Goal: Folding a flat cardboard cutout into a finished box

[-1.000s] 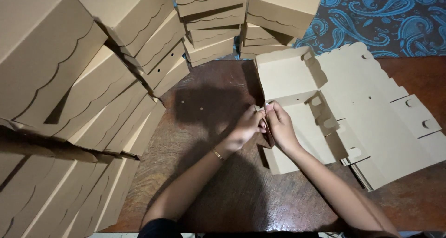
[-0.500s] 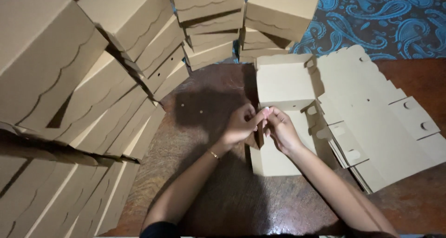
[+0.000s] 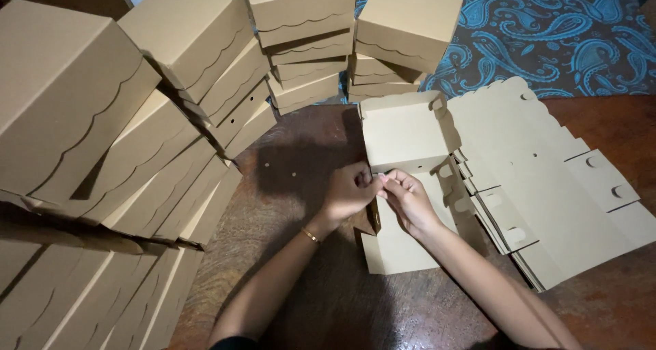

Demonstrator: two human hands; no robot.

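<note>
Left hand [image 3: 347,193] and right hand [image 3: 408,198] both pinch the half-folded box [image 3: 403,135] edge — crease squarely, tabs aligned — beside the flat blanks [image 3: 547,186].

My left hand [image 3: 348,191] and right hand [image 3: 408,198] have slid down and a little left along the half-folded box [image 3: 403,186], from its middle fold a second ago to its near left corner now, fingertips pinched together on the small side flap [image 3: 372,217], which has come up off the table. The back panel of the box has tipped further upright. My view has drifted slightly, so the flat stack of blanks [image 3: 547,186] sits a bit lower
</note>
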